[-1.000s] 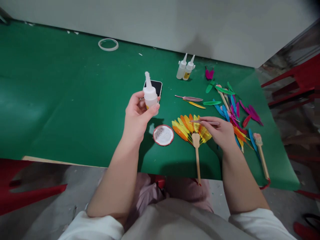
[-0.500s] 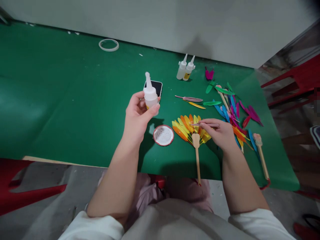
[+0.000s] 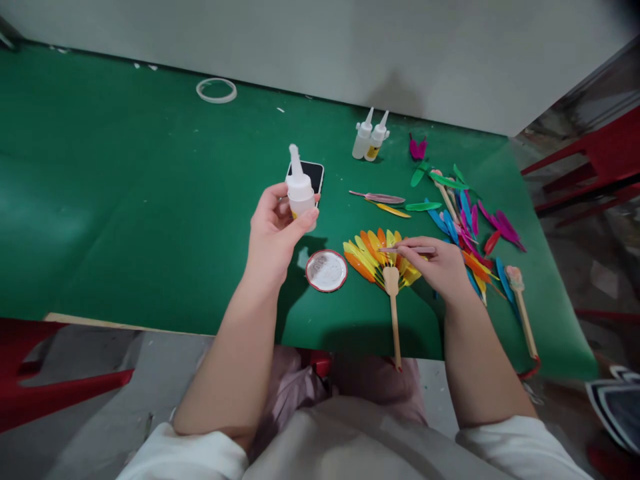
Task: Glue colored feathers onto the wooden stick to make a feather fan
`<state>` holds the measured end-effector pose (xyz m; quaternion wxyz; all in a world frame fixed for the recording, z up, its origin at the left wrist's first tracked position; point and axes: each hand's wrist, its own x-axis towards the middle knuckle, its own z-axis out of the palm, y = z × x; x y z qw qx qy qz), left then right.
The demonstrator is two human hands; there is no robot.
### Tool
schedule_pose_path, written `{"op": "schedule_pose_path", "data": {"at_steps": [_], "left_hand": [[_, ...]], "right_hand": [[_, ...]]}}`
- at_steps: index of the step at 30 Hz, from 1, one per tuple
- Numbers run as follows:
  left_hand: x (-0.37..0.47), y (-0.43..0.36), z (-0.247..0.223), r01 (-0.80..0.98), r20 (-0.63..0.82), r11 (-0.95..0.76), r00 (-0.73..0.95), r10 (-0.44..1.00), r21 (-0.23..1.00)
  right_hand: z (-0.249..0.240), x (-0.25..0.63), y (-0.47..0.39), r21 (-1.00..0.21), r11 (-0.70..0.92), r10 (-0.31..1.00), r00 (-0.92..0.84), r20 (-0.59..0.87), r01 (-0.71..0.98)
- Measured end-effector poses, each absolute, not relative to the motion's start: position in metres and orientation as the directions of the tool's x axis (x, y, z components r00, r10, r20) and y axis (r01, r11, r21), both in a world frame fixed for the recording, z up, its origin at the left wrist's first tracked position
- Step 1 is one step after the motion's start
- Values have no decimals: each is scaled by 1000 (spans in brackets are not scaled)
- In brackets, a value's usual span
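My left hand is wrapped round a white glue bottle, held upright with its nozzle up above the table. Between the fingers of my right hand is a pair of tweezers, whose tip reaches over the yellow and orange feathers of a fan. The fan lies flat, its wooden handle pointing towards me past the table edge. Part of its right side is hidden by my right hand. Left of the fan sits a round, red-rimmed lid with a whitish inside.
Behind the glue bottle lies a phone. Two more glue bottles stand near the wall. Loose coloured feathers and another fan handle spread over the right side of the green table. A white ring lies at the back left.
Both hands, the bottle and the fan stay almost where they were. At the far right edge, a dark shape with white trim has come further into view.
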<state>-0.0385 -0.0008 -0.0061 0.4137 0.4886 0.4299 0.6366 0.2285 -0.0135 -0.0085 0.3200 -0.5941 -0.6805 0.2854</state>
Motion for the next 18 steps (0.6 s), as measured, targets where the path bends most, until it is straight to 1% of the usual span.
{"op": "schedule_pose_path", "data": {"at_steps": [5,8,14,16,18], "left_hand": [[-38,0,-5,-115,262,-286,-185,947,951],[-38,0,-5,-131,243,-272,-199,949,953],[-38,0,-4,-147,242,-275,-204,948,950],[-37,0,-4,-149,240,-273,-204,949,950],[-37,0,-5,-147,241,-273,-201,949,951]], "right_hand": [[-8,229,-13,-758,187,982,-124,141,625],[-10,231,-12,-777,196,980,-134,145,598],[-14,230,-12,-897,60,997,-69,33,438],[-14,229,-12,-911,44,998,-65,19,409],[-14,229,-11,-911,55,998,-58,34,408]]}}
